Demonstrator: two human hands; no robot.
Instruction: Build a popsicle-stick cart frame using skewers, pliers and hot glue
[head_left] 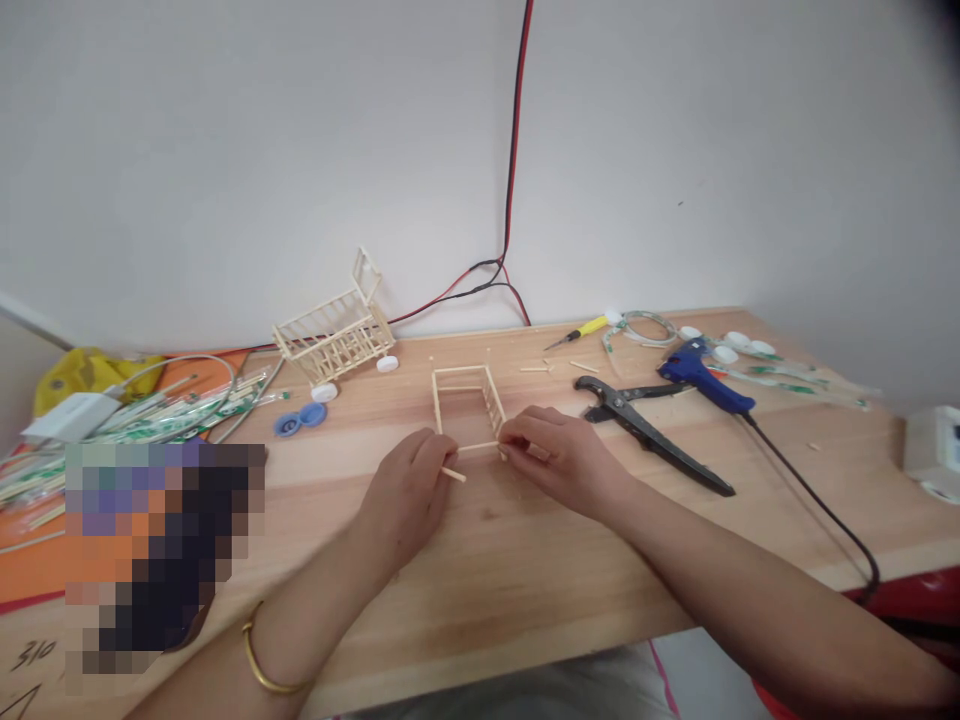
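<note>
Left hand (409,490), gold bangle (262,665) on the wrist: fingers pinched shut on a short wooden stick (454,474), its free end pointing to 3 o'clock. Right hand (559,455): fingertips closed on the near right corner of the stick frame (466,400), which rests on the wooden table (487,570) just past both hands, at 12 o'clock. Black pliers (649,425) lie at 2 o'clock from the right hand; blue glue gun (705,378) beyond them. Farther off, at 11 o'clock, a finished stick cart (337,335) by the wall. Red and black wires (514,150) run up the wall.
</note>
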